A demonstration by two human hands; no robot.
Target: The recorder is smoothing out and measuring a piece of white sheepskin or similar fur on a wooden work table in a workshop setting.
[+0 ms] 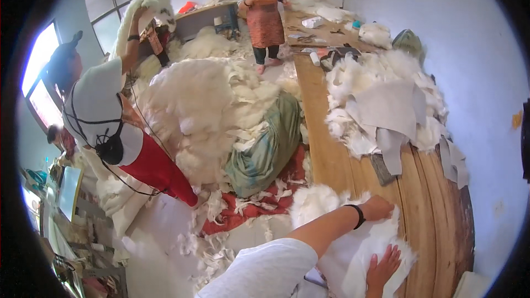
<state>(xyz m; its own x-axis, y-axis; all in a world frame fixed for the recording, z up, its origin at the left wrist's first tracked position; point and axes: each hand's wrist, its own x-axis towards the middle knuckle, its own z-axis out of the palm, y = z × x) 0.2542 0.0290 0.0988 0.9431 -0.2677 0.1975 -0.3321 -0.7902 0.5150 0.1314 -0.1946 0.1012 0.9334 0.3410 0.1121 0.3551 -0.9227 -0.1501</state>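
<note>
A pelt (360, 255) lies on the table (326, 146) before some hides (386, 107); a sack (270, 146) lies between table and heap (187, 113).
</note>
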